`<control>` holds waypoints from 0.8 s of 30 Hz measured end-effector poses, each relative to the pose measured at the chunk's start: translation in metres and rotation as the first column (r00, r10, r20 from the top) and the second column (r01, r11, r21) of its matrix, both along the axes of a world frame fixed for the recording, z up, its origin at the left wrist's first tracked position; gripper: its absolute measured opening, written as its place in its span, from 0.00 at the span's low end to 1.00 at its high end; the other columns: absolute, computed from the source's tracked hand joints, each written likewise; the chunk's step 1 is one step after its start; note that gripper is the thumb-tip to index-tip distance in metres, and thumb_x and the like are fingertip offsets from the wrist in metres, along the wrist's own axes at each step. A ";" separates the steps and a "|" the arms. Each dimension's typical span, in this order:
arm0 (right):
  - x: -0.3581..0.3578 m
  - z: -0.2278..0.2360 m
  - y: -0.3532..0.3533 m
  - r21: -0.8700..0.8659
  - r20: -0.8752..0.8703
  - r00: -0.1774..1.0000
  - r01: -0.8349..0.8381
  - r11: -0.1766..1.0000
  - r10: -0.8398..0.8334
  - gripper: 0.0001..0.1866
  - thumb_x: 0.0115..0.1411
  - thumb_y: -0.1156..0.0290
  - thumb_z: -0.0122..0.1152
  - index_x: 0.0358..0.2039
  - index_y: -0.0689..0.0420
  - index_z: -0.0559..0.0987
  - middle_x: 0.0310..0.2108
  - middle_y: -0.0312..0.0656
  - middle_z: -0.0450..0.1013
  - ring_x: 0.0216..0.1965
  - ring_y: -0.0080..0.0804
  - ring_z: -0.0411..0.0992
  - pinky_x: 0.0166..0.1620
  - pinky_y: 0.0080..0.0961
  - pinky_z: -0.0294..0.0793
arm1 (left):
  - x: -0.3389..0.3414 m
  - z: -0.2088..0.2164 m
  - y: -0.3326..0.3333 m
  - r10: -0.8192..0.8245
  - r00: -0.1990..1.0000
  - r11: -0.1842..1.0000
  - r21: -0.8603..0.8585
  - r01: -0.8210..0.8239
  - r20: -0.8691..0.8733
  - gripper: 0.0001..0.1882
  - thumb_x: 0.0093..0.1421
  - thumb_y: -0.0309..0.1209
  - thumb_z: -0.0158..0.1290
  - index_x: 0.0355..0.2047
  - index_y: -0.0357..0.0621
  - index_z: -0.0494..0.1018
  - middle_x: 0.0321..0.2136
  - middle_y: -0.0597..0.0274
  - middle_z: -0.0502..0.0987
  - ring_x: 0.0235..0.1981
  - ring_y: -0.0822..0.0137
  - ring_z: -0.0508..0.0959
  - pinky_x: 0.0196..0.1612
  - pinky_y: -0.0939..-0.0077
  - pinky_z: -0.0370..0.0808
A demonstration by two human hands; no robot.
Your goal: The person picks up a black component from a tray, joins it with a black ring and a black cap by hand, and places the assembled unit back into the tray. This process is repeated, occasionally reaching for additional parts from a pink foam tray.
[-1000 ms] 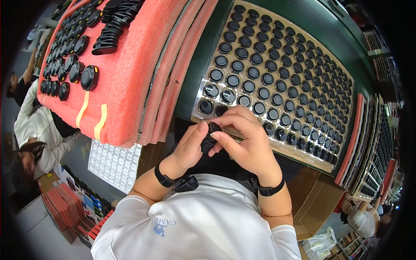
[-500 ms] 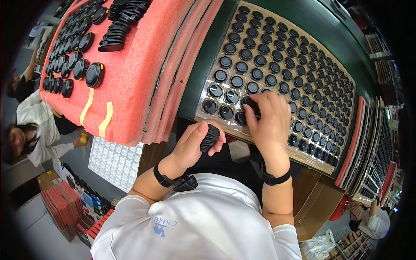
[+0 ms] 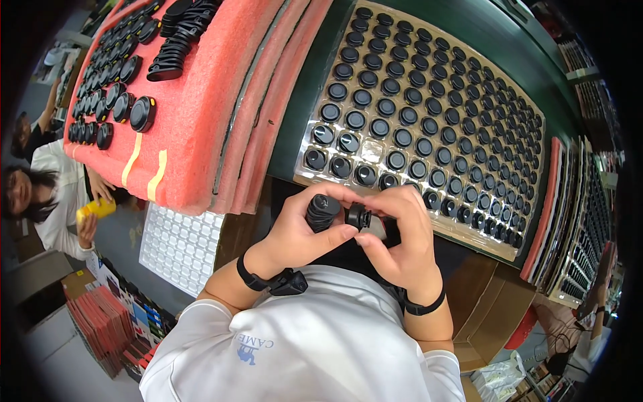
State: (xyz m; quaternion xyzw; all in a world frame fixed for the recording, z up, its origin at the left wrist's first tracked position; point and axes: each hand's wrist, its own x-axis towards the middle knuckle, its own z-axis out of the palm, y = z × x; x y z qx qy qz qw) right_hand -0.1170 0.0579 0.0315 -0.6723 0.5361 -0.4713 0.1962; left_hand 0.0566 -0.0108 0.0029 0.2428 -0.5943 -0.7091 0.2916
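My left hand (image 3: 289, 231) is closed round a ribbed stack of thin black pieces (image 3: 323, 212), whose exact kind I cannot make out. Its thumb and forefinger also pinch a small round black part (image 3: 358, 216) with a stepped rim. From the other side, the fingertips of my right hand (image 3: 407, 238) close on that same part. Both hands are in front of my body, just off the near edge of a clear plastic tray (image 3: 310, 175). Rows of round black parts (image 3: 365, 175) fill its pockets, and one pocket near the front left is bare.
The tray lies on a dark green table (image 3: 289, 151). To the left, stacked pink foam sheets (image 3: 194, 144) carry black discs and another ribbed black stack (image 3: 169, 63). A white pocketed tray (image 3: 179, 244) sits below. A person at far left holds a yellow object (image 3: 97, 209).
My right hand has come back from the tray to my left hand with the round black part, leaving a bare pocket. The left hand's thumb and forefinger now grip the part too.
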 end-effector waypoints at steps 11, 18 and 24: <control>0.008 -0.017 0.023 0.124 0.980 0.191 -0.335 0.934 -0.062 0.16 0.65 0.62 0.49 0.43 0.64 0.71 0.30 0.40 0.70 0.32 0.26 0.67 0.37 0.21 0.65 | -0.001 0.005 0.006 -0.104 0.960 0.860 0.462 0.219 -0.261 0.27 0.55 0.45 0.56 0.44 0.33 0.69 0.32 0.53 0.75 0.28 0.70 0.73 0.28 0.82 0.68; 0.013 -0.020 0.029 0.109 0.986 0.154 -0.350 0.930 -0.058 0.18 0.66 0.61 0.45 0.44 0.64 0.70 0.31 0.38 0.69 0.32 0.22 0.65 0.37 0.18 0.65 | -0.003 0.005 0.015 -0.064 0.937 0.878 0.428 0.217 -0.343 0.24 0.59 0.42 0.53 0.46 0.33 0.68 0.30 0.55 0.75 0.21 0.76 0.68 0.22 0.85 0.63; 0.017 -0.001 0.031 0.137 0.833 0.547 -0.053 0.989 -0.086 0.12 0.64 0.67 0.50 0.42 0.63 0.72 0.30 0.35 0.69 0.30 0.19 0.64 0.34 0.16 0.64 | -0.001 0.010 0.017 -0.041 0.942 0.893 0.412 0.184 -0.333 0.25 0.59 0.41 0.53 0.49 0.35 0.65 0.29 0.55 0.75 0.21 0.78 0.68 0.23 0.87 0.63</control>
